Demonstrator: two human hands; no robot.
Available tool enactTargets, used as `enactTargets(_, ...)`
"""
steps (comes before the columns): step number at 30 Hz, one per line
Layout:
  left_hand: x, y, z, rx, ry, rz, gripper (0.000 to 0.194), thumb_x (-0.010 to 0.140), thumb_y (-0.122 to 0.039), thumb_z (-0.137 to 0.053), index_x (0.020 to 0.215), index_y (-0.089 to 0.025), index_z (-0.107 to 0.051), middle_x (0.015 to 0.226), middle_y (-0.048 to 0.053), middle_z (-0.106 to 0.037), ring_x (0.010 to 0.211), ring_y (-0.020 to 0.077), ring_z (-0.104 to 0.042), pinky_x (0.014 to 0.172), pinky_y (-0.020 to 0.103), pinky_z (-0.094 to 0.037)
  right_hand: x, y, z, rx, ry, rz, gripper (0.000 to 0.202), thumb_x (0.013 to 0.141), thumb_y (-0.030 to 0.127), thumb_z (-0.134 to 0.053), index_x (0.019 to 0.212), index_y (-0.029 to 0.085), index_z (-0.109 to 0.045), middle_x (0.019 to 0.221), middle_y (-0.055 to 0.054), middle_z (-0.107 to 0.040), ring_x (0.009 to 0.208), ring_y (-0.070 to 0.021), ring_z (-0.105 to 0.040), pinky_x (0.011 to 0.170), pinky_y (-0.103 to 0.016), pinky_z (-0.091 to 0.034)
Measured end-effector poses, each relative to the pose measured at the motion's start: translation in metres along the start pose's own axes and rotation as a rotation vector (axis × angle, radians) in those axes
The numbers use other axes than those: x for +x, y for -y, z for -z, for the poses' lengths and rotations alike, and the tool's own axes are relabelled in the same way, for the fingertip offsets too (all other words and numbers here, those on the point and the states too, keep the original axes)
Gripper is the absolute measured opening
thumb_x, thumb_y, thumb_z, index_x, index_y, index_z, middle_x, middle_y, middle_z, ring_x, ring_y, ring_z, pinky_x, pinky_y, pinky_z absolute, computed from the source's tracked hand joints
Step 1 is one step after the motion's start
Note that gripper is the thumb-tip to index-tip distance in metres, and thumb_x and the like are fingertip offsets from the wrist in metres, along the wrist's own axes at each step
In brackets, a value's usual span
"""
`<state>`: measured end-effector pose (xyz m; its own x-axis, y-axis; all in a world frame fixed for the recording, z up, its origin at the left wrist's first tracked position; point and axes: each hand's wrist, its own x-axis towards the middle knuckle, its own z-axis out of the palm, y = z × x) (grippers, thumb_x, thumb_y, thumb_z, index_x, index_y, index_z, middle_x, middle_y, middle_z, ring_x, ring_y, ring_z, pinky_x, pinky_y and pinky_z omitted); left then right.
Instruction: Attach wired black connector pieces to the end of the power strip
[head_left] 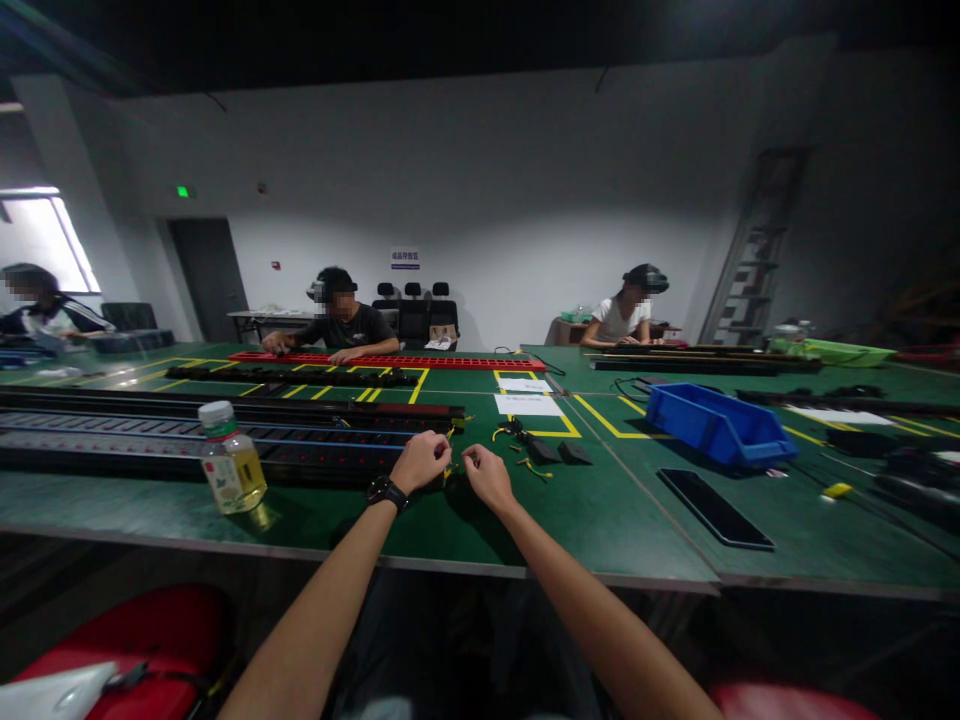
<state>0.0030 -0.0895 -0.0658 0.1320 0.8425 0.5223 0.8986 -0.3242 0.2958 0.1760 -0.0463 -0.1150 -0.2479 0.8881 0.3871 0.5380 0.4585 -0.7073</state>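
Observation:
My left hand (pixel 422 462), with a black watch on the wrist, is closed at the right end of a long black rail (pixel 300 465). Its fingers curl round something small and dark that I cannot make out. Just to its right is my right hand (pixel 486 474), fingers pinched together; whatever they hold is too small to tell. A bit of yellow wire (pixel 448 470) shows between the two hands. Right of the hands lie black connectors (pixel 541 450) with short yellow-ended wires on the green table (pixel 600 520).
A bottle (pixel 232 462) stands at the left. At the right are a blue bin (pixel 716 425) and a black phone (pixel 715 507). White papers (pixel 527 404) lie beyond my hands. Across the table, people work by a red rail (pixel 450 362) and dark strips (pixel 697 362).

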Motion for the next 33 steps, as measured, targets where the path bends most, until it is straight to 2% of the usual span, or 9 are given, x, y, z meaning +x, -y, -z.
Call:
enactTargets(7, -0.003, -0.005, 0.002, 0.027, 0.032, -0.02, 0.018, 0.089, -0.021, -0.057, 0.077, -0.018, -0.07, 0.078, 0.005, -0.065, 0.073, 0.017, -0.06, 0.072, 0.027, -0.044, -0.005, 0.004, 0.002, -0.1, 0.087, 0.067, 0.021, 0.088, 0.022, -0.061, 0.104, 0.026, -0.074, 0.101, -0.003, -0.072, 0.09, -0.0178, -0.062, 0.07, -0.025, -0.037)
enactTargets(12, -0.004, -0.007, 0.002, 0.038, 0.044, -0.016, 0.017, 0.089, -0.021, -0.057, 0.079, -0.019, -0.071, 0.081, 0.006, -0.067, 0.077, 0.0187, -0.062, 0.075, 0.028, -0.046, -0.006, 0.003, 0.002, -0.144, 0.117, 0.082, 0.016, 0.09, 0.024, -0.062, 0.1, 0.026, -0.074, 0.097, -0.004, -0.069, 0.088, -0.0174, -0.061, 0.069, -0.025, -0.035)
enactTargets(21, -0.007, -0.013, 0.005, 0.062, 0.067, -0.022, 0.016, 0.089, -0.02, -0.056, 0.083, -0.021, -0.07, 0.081, 0.006, -0.07, 0.077, 0.0198, -0.064, 0.074, 0.028, -0.046, -0.009, -0.003, 0.001, -0.183, 0.129, 0.147, 0.021, 0.092, 0.015, -0.058, 0.105, 0.025, -0.073, 0.098, -0.004, -0.066, 0.087, -0.0168, -0.061, 0.069, -0.024, -0.034)
enactTargets(26, -0.01, -0.014, 0.003, 0.106, 0.078, -0.038, 0.022, 0.092, -0.026, -0.054, 0.075, -0.02, -0.067, 0.079, 0.008, -0.067, 0.076, 0.0208, -0.063, 0.073, 0.029, -0.045, -0.01, -0.004, 0.002, -0.213, 0.126, 0.162, 0.022, 0.093, 0.014, -0.057, 0.106, 0.024, -0.072, 0.099, -0.005, -0.066, 0.087, -0.0168, -0.061, 0.069, -0.024, -0.034)
enactTargets(29, -0.012, -0.016, 0.002, 0.124, 0.084, -0.047, 0.027, 0.095, -0.029, -0.052, 0.073, -0.019, -0.066, 0.081, 0.009, -0.066, 0.077, 0.0206, -0.062, 0.076, 0.031, -0.045, -0.01, -0.005, 0.001, -0.228, 0.121, 0.177, 0.022, 0.095, 0.016, -0.056, 0.108, 0.024, -0.072, 0.098, -0.005, -0.066, 0.086, -0.0172, -0.061, 0.069, -0.025, -0.035)
enactTargets(33, -0.02, -0.023, -0.001, 0.164, 0.08, -0.084, 0.019, 0.093, -0.03, -0.056, 0.083, -0.019, -0.068, 0.09, 0.011, -0.068, 0.09, 0.0246, -0.061, 0.087, 0.037, -0.044, -0.011, -0.004, 0.003, -0.225, 0.118, 0.2, 0.023, 0.096, 0.018, -0.055, 0.11, 0.025, -0.071, 0.097, -0.005, -0.065, 0.084, -0.0169, -0.061, 0.068, -0.025, -0.035)
